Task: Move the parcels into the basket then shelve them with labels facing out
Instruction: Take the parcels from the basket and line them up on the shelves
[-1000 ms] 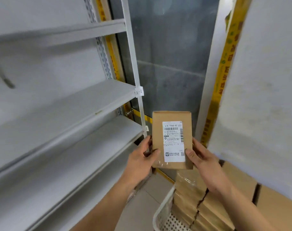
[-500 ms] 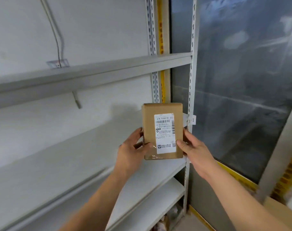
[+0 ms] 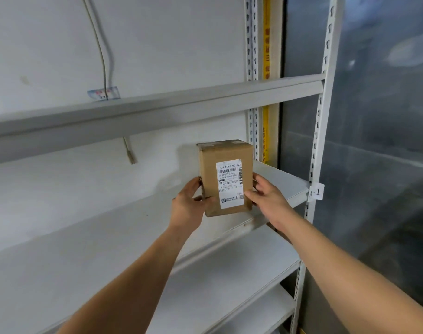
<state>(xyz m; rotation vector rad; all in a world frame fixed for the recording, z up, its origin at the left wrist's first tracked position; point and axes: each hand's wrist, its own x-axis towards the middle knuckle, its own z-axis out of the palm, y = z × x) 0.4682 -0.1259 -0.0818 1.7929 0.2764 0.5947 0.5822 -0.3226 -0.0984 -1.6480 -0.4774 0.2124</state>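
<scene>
Standing upright on the grey shelf (image 3: 90,239), at its 3 o'clock end, the parcel (image 3: 226,177) shows its label (image 3: 230,184) outward; left hand (image 3: 190,206) and right hand (image 3: 266,197) grip its sides. White wall (image 3: 49,44) behind.

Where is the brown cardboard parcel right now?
In the head view, the brown cardboard parcel stands upright at the right end of the grey metal shelf, label outward, held between the left hand and right hand, near the A-1 tag.
</scene>
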